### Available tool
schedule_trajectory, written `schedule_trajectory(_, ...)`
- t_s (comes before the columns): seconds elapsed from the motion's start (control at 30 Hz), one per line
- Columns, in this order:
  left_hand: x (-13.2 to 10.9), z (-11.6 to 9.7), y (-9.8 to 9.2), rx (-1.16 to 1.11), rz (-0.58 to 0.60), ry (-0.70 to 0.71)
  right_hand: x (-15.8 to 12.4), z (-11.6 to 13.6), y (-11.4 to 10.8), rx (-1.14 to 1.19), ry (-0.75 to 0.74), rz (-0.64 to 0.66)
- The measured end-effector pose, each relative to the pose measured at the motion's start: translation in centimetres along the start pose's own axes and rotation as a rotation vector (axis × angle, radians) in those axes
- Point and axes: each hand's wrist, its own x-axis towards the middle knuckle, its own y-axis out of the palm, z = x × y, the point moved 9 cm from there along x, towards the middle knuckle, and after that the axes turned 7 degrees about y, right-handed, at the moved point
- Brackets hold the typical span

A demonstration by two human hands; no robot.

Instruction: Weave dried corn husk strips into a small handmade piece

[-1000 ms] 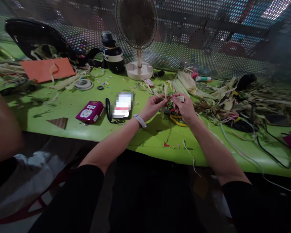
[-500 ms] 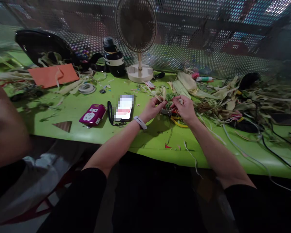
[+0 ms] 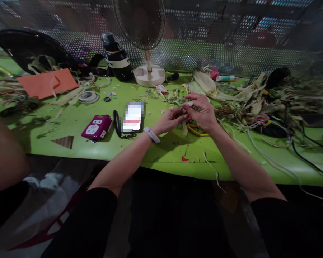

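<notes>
Over the green table (image 3: 161, 150), my left hand (image 3: 172, 119) and my right hand (image 3: 201, 110) meet at the fingertips. Both are pinched on a small piece of pale dried husk, mostly hidden by the fingers. A strip of husk hangs below the left fingertips. Just beneath my right hand lies a yellow-handled tool (image 3: 197, 132), partly covered. Behind the hands are green and pale plant scraps and a large pale corn husk (image 3: 204, 83). A phone with a lit screen (image 3: 134, 116) lies left of my left hand.
A fan (image 3: 150, 75) and a black bottle (image 3: 118, 59) stand at the back. A purple power adapter (image 3: 97, 127), tape roll (image 3: 88, 96) and orange paper (image 3: 48, 83) lie left. Dried husks (image 3: 247, 104) and cables (image 3: 274, 161) fill the right. Another person's arm (image 3: 5, 154) is at far left.
My hands have come closer together, with the right turned more over the left fingertips. The upright pale husk piece at my left hand now points downward. The view has shifted slightly.
</notes>
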Motion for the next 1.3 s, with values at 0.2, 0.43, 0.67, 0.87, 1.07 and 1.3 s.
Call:
schedule_trajectory(0.2,-0.3,0.4,1.4,0.055,0.23,-0.064,-0.2,-0.8,-0.1,0.184,0.166,-0.025)
schedule_trajectory(0.43,-0.5,0.8,1.6,-0.087,0.176,-0.155,-0.1,-1.4,-0.1,0.23,0.207,-0.052)
schedule_trajectory(0.67,-0.3,2.2,-0.1,-0.414,-0.019,-0.274,0.5,-3.7,-0.7,0.295,0.412,0.017)
schedule_trajectory(0.87,-0.3,1.1,0.6,-0.263,0.091,-0.214,0.4,-2.5,-0.6,0.227,0.328,0.031)
schedule_trajectory(1.07,-0.2,-0.7,1.0,-0.122,0.198,-0.099,0.1,-3.0,0.0,0.213,0.343,-0.007)
schedule_trajectory(1.3,-0.2,0.5,0.5,-0.226,0.075,-0.13,0.6,-5.0,-0.2,0.329,0.447,0.001)
